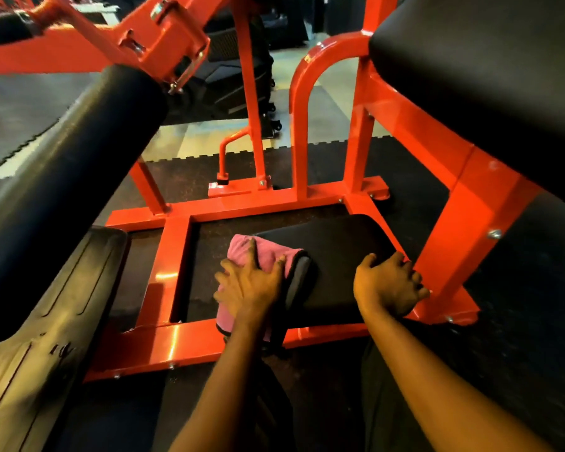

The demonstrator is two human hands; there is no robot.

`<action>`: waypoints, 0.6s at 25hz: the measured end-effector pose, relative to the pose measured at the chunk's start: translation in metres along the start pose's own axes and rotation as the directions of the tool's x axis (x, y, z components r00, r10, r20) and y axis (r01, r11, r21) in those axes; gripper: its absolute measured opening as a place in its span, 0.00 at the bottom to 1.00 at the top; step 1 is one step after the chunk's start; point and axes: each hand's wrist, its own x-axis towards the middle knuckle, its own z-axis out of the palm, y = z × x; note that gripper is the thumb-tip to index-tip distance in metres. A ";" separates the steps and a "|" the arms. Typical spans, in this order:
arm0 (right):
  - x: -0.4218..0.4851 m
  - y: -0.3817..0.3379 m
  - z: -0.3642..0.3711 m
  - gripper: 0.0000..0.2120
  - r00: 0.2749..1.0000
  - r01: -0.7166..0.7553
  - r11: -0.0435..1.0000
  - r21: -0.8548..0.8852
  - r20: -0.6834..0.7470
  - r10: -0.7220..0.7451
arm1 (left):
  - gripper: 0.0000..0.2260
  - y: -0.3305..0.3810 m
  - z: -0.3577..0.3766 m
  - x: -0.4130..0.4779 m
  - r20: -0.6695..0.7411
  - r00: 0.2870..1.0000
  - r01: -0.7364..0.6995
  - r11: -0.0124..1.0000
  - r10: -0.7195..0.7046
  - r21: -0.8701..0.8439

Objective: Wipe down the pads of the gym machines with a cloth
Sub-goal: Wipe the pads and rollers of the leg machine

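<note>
Wiping the low pad [340, 249] of a red-framed gym machine, seen from beside the person. The left hand [248, 285] lies with fingers spread flat on a pink cloth [242, 252], pressing it over the pad's left end, where the cloth drapes down the side; the flat palm presumably spreads pressure across the fabric. The right hand [388, 285] curls its fingers over the pad's right edge, next to the frame [177, 256], apparently to brace the body while leaning low (the pad sits just above the floor [356, 158]). A long roller pad [62, 190] at left and a seat pad [486, 76] at upper right have no cloth on them; whether they are already wiped cannot be told.
</note>
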 end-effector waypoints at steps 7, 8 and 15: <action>0.002 -0.005 0.004 0.22 0.999 -0.024 0.999 -0.023 -0.026 0.024 | 0.33 0.023 -0.014 0.080 0.118 0.992 -0.050 0.999 0.048 0.015; 0.002 -0.004 0.002 0.22 0.999 -0.026 1.000 -0.017 -0.031 0.025 | 0.34 0.023 -0.014 0.072 0.117 0.991 -0.064 0.998 0.062 0.016; -0.005 -0.005 -0.001 0.24 1.000 0.007 0.998 -0.056 -0.019 -0.008 | 0.51 -0.015 -0.017 -0.030 0.196 0.968 -0.148 0.987 0.158 -0.065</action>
